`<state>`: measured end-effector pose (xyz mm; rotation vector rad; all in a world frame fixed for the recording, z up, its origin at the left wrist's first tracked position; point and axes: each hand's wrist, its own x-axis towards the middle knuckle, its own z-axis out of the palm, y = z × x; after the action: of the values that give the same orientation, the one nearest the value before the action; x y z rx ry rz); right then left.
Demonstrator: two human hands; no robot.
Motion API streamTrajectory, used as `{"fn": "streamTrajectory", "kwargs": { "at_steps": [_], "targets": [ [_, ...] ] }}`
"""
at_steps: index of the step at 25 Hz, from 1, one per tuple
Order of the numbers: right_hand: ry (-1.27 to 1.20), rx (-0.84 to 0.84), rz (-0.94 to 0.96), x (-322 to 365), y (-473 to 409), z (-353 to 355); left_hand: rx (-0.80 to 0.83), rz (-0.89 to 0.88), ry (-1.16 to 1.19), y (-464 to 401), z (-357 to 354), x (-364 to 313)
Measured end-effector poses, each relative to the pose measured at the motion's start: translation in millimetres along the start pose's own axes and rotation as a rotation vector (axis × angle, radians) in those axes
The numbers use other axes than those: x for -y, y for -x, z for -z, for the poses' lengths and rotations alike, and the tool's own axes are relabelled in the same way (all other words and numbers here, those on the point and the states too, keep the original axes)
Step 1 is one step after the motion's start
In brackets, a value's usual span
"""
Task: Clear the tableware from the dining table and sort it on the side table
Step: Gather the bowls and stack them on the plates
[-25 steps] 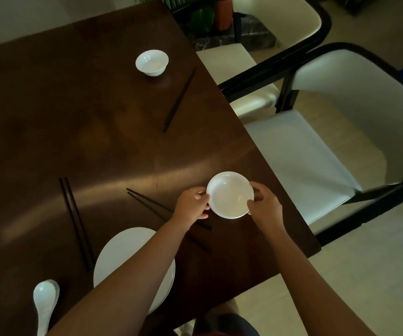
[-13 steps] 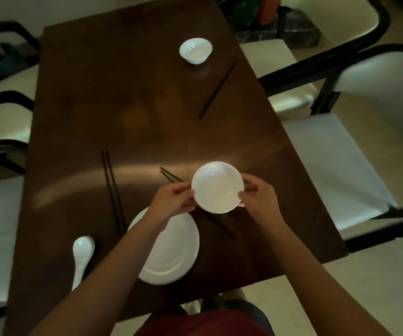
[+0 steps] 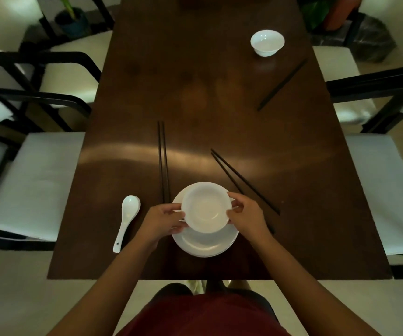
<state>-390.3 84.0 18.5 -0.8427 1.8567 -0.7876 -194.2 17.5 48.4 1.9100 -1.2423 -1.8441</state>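
Dark table (image 3: 195,93), both hands gripping small dish (image 3: 205,207) over plates (image 3: 202,246)

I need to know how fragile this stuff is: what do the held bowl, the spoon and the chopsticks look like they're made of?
The bowl, gripped by left hand and right hand, looks like glazed white ceramic: smooth with soft highlights. The spoon has the same glossy white look, likely ceramic. The chopsticks are thin, dark and matte; wood or plastic, the view cannot settle it.

No text, label, brand or number can be read anywhere. The tableware is plain white. The table is bare dark wood.
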Motion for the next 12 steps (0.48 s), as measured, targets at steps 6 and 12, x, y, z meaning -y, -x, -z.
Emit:
{"fn": "streamTrajectory", "kwargs": {
  "at_steps": [6, 12],
  "targets": [
    [0.025, 0.03, -0.001, -1.7, 4.6, -6.2, 0.0, 0.04, -0.109, -3.4, 7.1, 0.9],
    [0.028, 0.03, -0.024, -3.9, 4.1, -6.7, 0.071, 0.047, -0.157, -8.7, 11.0, 0.6]
  ]
}}
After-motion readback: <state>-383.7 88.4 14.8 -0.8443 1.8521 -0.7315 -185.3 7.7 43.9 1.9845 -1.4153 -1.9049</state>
